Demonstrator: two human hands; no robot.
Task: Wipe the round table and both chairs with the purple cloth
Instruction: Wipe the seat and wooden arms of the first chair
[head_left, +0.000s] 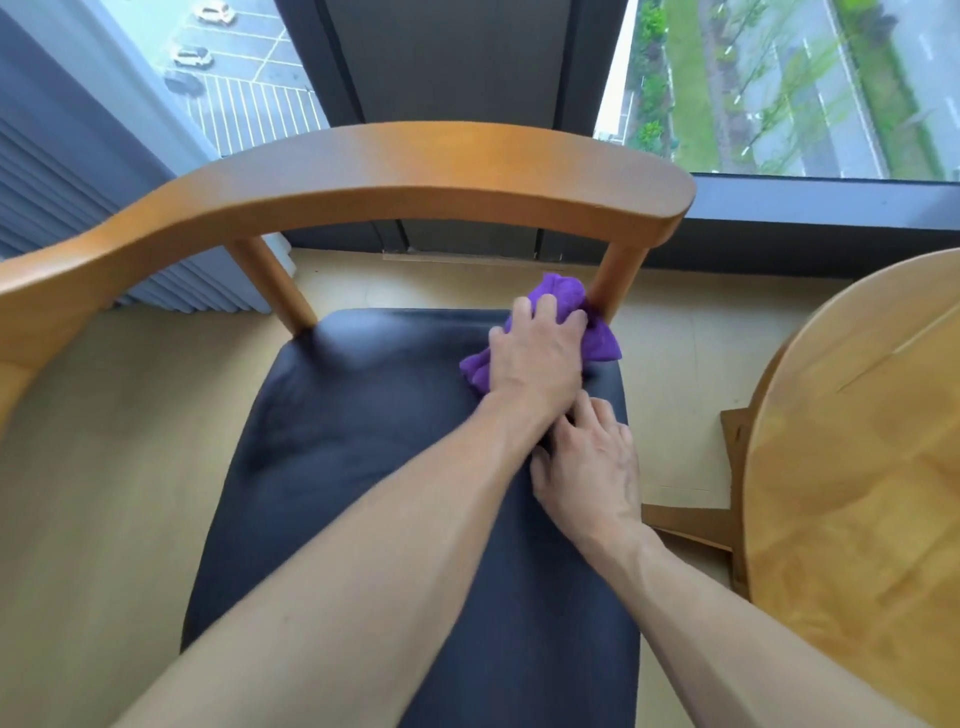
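Note:
A wooden chair with a curved backrest (395, 171) and a dark padded seat (363, 441) stands in front of me. The bunched purple cloth (563, 293) lies at the seat's far right corner, against the right back post (621, 275). My left hand (537, 358) lies on top of the cloth, and its fingers curl over it and grip it. Just behind it, my right hand (589, 470) rests flat on the seat's right side with straight fingers, the fingertips partly hidden under my left wrist. The round wooden table (857, 467) shows at the right edge.
A large window (779, 78) with a dark frame runs along the far side, close behind the chair. Grey curtain folds (78, 208) hang at the left. Light wood floor (104, 467) lies to the left of the chair and between the chair and the table.

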